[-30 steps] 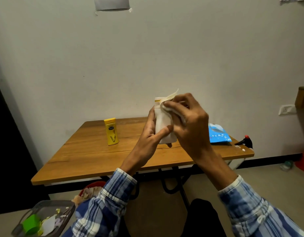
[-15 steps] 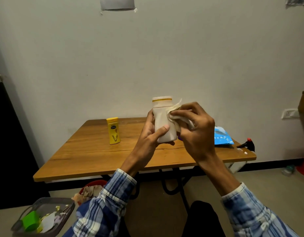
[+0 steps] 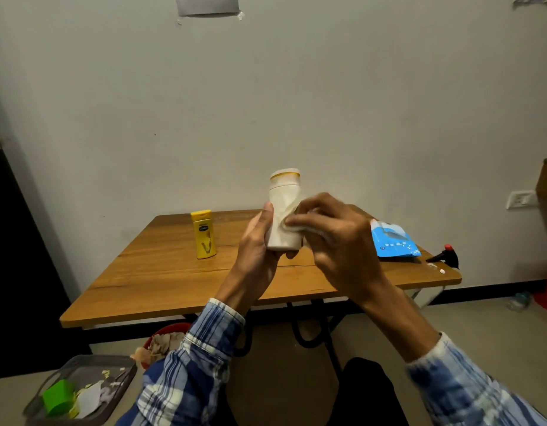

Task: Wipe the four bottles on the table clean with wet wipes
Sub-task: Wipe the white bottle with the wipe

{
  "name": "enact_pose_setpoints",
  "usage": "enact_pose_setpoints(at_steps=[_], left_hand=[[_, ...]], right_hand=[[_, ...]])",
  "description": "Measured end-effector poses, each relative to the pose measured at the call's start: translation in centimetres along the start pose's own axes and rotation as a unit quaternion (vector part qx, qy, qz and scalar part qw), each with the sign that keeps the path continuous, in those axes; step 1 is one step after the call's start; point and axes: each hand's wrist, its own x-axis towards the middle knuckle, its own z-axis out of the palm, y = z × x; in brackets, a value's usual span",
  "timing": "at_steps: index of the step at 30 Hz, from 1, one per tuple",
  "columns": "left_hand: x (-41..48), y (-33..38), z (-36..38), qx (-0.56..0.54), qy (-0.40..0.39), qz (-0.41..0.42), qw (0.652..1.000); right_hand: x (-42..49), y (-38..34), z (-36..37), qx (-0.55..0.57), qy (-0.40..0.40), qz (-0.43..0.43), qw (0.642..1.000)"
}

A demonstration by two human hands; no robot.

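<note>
A white bottle (image 3: pixel 283 198) with a gold ring around its cap is held upright above the wooden table (image 3: pixel 173 281). My left hand (image 3: pixel 256 247) grips its lower part from the left. Pressed against the bottle's right side is a wet wipe (image 3: pixel 299 227), held in my right hand (image 3: pixel 336 241). A yellow bottle (image 3: pixel 204 234) stands on the table at the left. The blue wet wipes pack (image 3: pixel 393 241) lies at the table's right. Other bottles are not in sight.
A black spray trigger with a red tip (image 3: pixel 444 258) lies at the table's right corner. On the floor at lower left are a grey tray of scraps (image 3: pixel 81 388) and a red bin with crumpled wipes (image 3: pixel 164 342). The wall stands right behind the table.
My right hand has slid the wipe down from the bottle's cap to its lower body, which uncovers the cap. My left hand keeps its hold.
</note>
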Motion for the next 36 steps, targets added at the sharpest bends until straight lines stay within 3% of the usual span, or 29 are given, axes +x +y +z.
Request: enact_pose_setpoints(at_steps=[3,8,14,18,24,29,34,36], left_hand=[[-0.3,-0.2,-0.2,0.002,0.010,-0.013,1.000],[-0.4,-0.2,0.8,-0.010,0.001,-0.028,1.000],[-0.4,0.3,-0.1,-0.058,0.025,-0.023,0.998],[-0.2,0.1,0.8,-0.044,0.008,-0.020,0.999],[0.1,0.5,-0.1,-0.051,0.024,-0.006,0.998],[0.2,0.3,0.7,-0.019,0.017,-0.004,1.000],[0.3,0.4,-0.3,-0.067,0.070,0.006,0.995],[0.3,0.2,-0.3,-0.076,0.088,0.006,0.993]], right_hand=[[-0.2,0.2,-0.7,-0.025,-0.059,-0.044,0.997],[3.7,1.1,-1.3,-0.038,0.036,0.009,0.999],[0.2,-0.3,-0.9,-0.031,-0.118,-0.059,0.991],[2.4,1.5,-1.2,0.030,0.000,0.027,0.999],[-0.1,-0.1,-0.5,0.009,-0.077,-0.033,0.996],[1.5,1.5,-0.6,0.049,0.052,0.070,0.995],[-1.5,0.3,0.0,0.032,-0.062,-0.007,0.998],[-1.3,0.9,0.0,0.044,-0.038,0.025,0.998]])
